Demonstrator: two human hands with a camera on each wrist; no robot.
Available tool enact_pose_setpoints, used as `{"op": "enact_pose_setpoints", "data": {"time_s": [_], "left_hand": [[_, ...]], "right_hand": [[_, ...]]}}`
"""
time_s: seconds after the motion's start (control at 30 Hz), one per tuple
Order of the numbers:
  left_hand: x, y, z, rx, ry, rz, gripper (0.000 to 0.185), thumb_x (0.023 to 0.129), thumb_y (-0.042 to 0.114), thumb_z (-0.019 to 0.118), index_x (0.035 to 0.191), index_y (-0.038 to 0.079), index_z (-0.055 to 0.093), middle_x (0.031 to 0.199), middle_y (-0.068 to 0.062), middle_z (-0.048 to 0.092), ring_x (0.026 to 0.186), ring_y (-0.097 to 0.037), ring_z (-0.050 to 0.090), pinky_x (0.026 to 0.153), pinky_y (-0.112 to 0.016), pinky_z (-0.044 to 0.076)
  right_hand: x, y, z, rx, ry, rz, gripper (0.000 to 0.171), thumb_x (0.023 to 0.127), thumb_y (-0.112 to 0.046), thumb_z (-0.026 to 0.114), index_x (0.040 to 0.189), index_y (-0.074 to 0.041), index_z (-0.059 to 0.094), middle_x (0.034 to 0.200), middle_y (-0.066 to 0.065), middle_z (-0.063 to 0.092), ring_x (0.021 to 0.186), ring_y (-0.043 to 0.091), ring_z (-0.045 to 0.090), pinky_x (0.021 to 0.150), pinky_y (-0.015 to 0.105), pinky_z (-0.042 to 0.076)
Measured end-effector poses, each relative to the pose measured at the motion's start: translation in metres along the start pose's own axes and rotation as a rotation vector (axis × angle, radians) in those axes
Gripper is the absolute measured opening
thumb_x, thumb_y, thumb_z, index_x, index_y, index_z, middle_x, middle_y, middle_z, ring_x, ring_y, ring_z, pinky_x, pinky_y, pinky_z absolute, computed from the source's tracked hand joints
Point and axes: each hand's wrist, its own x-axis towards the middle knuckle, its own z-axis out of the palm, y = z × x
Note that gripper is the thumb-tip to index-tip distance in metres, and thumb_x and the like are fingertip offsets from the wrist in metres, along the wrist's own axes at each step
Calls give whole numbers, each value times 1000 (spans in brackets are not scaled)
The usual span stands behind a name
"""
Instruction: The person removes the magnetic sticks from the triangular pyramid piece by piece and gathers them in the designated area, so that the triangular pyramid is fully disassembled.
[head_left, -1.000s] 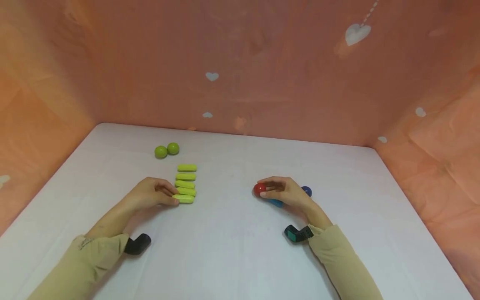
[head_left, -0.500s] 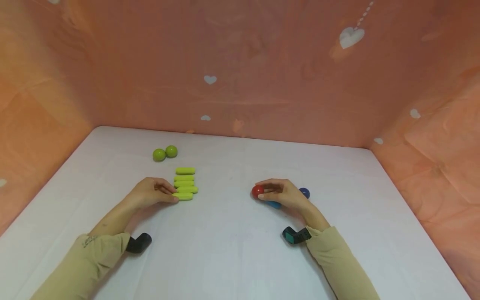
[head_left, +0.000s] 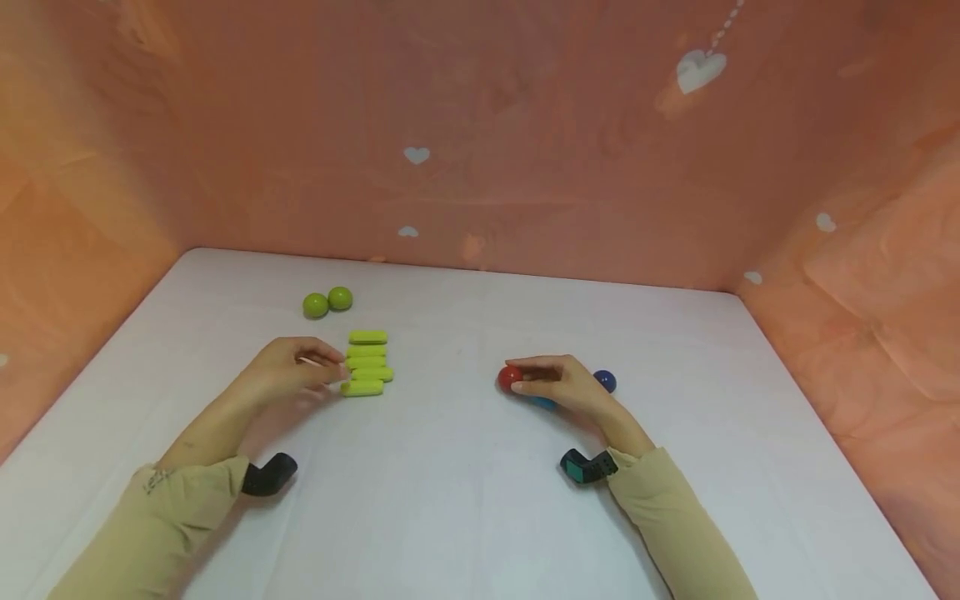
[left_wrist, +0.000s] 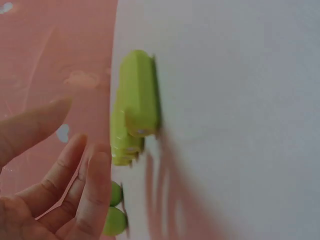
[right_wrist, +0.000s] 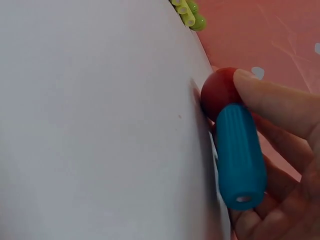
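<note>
Head cam: left hand point(head_left: 288, 373) (fingers loose, holding nothing) could bump the green sticks point(head_left: 366, 363) at 3 o'clock & mess the row, while right hand point(head_left: 561, 385) pinches red ball point(head_left: 509, 377).

Left grip point(head_left: 288, 372) fingers loosely extended, empty; right grip point(head_left: 558, 385) curled, pinching; forearms resting low.

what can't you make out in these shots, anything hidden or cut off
- Blue cylinder: head view shows only a sliver; the right hand covers the rest.
- Dark blue ball: partly behind that hand in the head view; absent from the right wrist view.
- Green bars: the exact count is unclear in the left wrist view, since the nearest bar hides the others.
- Left hand: fingertips blurred in the head view, so contact with the bars is uncertain.
</note>
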Motion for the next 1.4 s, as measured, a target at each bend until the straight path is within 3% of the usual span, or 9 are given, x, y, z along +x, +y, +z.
{"op": "enact_pose_setpoints", "data": {"time_s": [0.3,0.5,0.67,0.83,1.07,1.27,1.4], "left_hand": [[10,15,16,30,31,118,33,89,22,67,110,-4,65,91,-5,69,79,-9,59,71,-23,50],[23,30,37,-28,-21,100,28,88,22,68,105,0,67,94,-8,69,81,-13,65,73,-24,52],[33,36,52,-29,-51,110,26,87,21,69,103,2,69,91,-6,69,80,-14,64,70,-26,50],[39,41,67,-65,-93,84,25,87,19,69,105,1,67,90,-5,67,81,-15,62,72,-28,49],[50,48,91,-120,-164,38,30,86,18,70,109,1,64,95,-7,67,82,-17,62,74,-27,50],[54,57,111,-45,-230,114,44,86,22,71,123,4,58,116,-11,65,101,-21,61,84,-32,51],[56,63,121,-31,-222,127,46,86,21,72,127,7,57,118,-11,64,108,-23,61,93,-37,49]], "right_hand": [[8,-3,7,5,-64,-47,42,87,-21,71,127,-14,63,128,8,61,110,18,55,90,25,46],[12,-4,10,9,-112,-94,49,87,-18,71,134,-14,58,134,7,57,118,21,53,98,30,45],[9,-2,6,-24,-130,-123,52,86,-15,72,135,-10,55,130,10,59,114,23,55,96,32,46],[3,0,5,-65,-92,-83,46,85,-19,73,129,-12,60,125,7,62,106,21,56,91,33,46],[-9,1,6,-134,35,-52,35,85,-18,72,118,-6,67,111,10,67,96,19,59,84,30,48],[-9,1,7,-147,56,-19,29,84,-20,74,110,-8,71,100,7,69,85,16,55,77,28,46],[-8,-2,8,-128,41,-20,29,84,-22,74,111,-11,71,103,4,69,84,16,54,75,27,46]]}}
